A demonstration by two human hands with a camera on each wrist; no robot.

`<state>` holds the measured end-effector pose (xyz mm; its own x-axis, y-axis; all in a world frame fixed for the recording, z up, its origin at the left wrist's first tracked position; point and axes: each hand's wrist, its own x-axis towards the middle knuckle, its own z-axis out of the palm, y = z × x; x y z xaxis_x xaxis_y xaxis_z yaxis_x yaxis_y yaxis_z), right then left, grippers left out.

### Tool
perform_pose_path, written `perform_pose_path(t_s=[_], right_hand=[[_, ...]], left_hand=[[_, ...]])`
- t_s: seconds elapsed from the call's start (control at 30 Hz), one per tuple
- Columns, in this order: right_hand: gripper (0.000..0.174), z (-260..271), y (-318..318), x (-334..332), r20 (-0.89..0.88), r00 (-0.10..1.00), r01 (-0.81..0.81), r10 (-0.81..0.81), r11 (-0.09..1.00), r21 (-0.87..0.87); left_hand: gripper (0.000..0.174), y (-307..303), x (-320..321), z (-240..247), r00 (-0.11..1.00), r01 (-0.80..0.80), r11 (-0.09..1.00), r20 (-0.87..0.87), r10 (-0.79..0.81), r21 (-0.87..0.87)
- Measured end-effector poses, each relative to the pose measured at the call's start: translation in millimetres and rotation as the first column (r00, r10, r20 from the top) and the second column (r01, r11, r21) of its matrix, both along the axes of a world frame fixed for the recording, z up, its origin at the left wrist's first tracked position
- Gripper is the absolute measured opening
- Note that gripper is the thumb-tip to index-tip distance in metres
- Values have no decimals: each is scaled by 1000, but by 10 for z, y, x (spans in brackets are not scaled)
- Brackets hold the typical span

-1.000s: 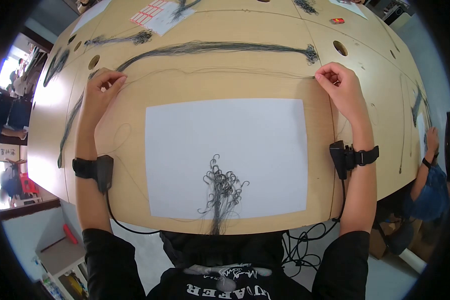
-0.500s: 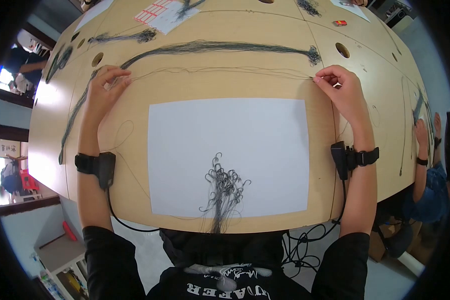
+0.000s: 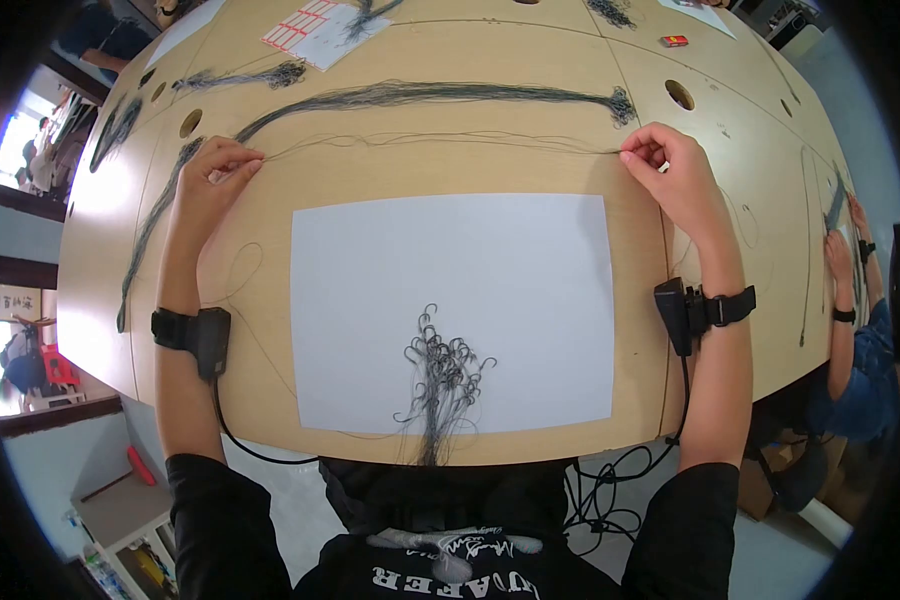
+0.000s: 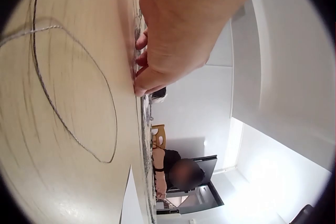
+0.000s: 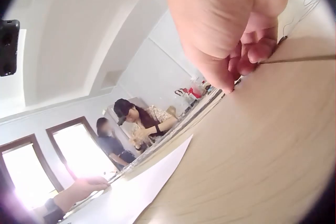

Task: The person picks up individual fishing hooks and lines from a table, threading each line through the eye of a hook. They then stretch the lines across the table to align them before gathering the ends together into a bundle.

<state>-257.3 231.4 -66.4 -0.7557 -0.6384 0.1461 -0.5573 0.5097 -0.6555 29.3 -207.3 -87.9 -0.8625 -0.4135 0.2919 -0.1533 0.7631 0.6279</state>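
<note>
In the head view, thin fishing lines [image 3: 440, 137] run from one hand to the other above a white sheet of paper [image 3: 540, 270]. My left hand [image 3: 208, 185] pinches them at the left between thumb and fingers; in the left wrist view, that hand [image 4: 173, 40] is low at the tabletop. At the other end, my right hand [image 3: 675, 170] pinches the lines, its other fingers curled. The right wrist view has the right hand [image 5: 226, 19] close over the wood. A bunch of dark fish hooks [image 3: 442, 365] on lines lies on the paper's near part.
Beyond the hands stretches a long bundle of dark lines [image 3: 420, 93] with hooks at its right end. A loose loop of line [image 4: 111, 113] lies left of the paper. Another bundle [image 3: 260, 76], a red-edged sheet [image 3: 320, 35] and a small red box [image 3: 674, 41] lie farther back.
My two hands have come slightly closer together, the left shifting right and the right shifting left. Both keep their pinch on the lines. At far right, another person's hands have moved.
</note>
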Motion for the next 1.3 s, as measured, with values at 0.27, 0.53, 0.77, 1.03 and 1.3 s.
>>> perform_pose_path(t_s=[0.27,0.53,0.77,1.03,1.3], right_hand=[[13,-34,41,-72,15,998,-67,67,997,28],[13,-49,62,-48,-45,998,-37,37,999,2],[16,-104,85,-154,-63,998,-30,29,1000,-10],[17,12,107,-138,117,993,17,-19,1000,17],[18,-10,110,-165,95,996,2,-2,1000,2]], left_hand=[[13,-92,16,-95,1000,-22,999,2,22,-44],[14,-76,9,-77,1000,-12,1000,10,12,-24],[12,-20,22,-13,1000,-17,995,-5,17,-96],[12,-42,46,14,1000,0,992,-12,-1,-129],[12,-34,49,13,1000,-2,987,-17,-1,-158]])
